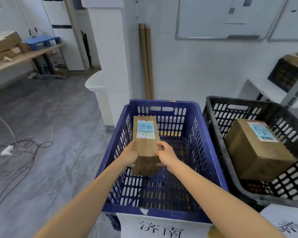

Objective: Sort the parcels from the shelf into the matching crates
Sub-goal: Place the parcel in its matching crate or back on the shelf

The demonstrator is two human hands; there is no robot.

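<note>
Room: grey marbled floor (62,117) and a white tiled wall; two cardboard tubes (146,62) lean on the wall beyond the hands.
Left hand (130,156): curled round the near left side of the parcel.
Right hand (167,154): curled round the near right side, fingers over the top edge.
Parcel (145,146): long brown carton held between both hands, inside the rim line of the blue crate. Its blue note, at the end far from the hands, reads 济南.
Blue crate (205,143): directly below and around the hands. Its front sign (162,227) reads 济南, matching the note.
Black crate (230,170): just beside the blue crate, right of the right hand. It holds a second carton (255,155).
Step in hand: judged as placing the parcel. Lower it level, clear of the slotted walls, and release only once it is resting on the crate floor.
Hidden: the fingertips under the parcel and the crate floor beneath it. The black crate's sign (289,225) is cut off by the frame edge. Small print on the parcel label is unreadable.
</note>
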